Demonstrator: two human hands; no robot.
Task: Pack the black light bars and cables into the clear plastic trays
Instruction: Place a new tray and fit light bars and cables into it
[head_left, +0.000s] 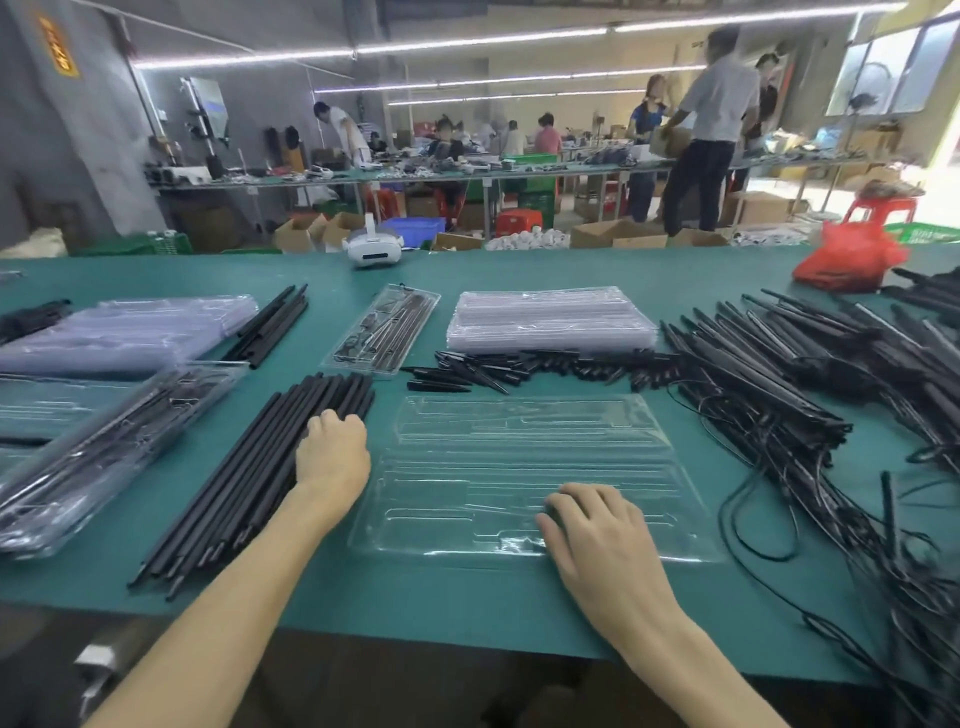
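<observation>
- Far left of the green table (519, 270): I see a filled clear tray (104, 452) holding black parts, lying tilted, with a stack of clear plastic (130, 332) behind it.
- Left of centre: a bundle of black light bars (249, 483) lies diagonally on the table surface.
- My left hand (332, 457) rests on top of this bundle, near its far end. The fingers curl downward over the bars; I cannot tell whether they actually grip any single bar.
- Centre: an empty clear plastic tray (519, 452) lies flat directly in front of me, just beside the bar bundle.
- My right hand (602, 545) lies palm down on the tray's near right corner, fingers spread and extended, holding nothing, pressing flat on the plastic.
- Behind the tray: a row of small black pointed parts (519, 369), then a stack of empty trays (550, 319) and one packed tray (384, 327).
- Right: a large heap of black bars with attached cables (810, 395), the cables trailing toward the near table edge.
</observation>
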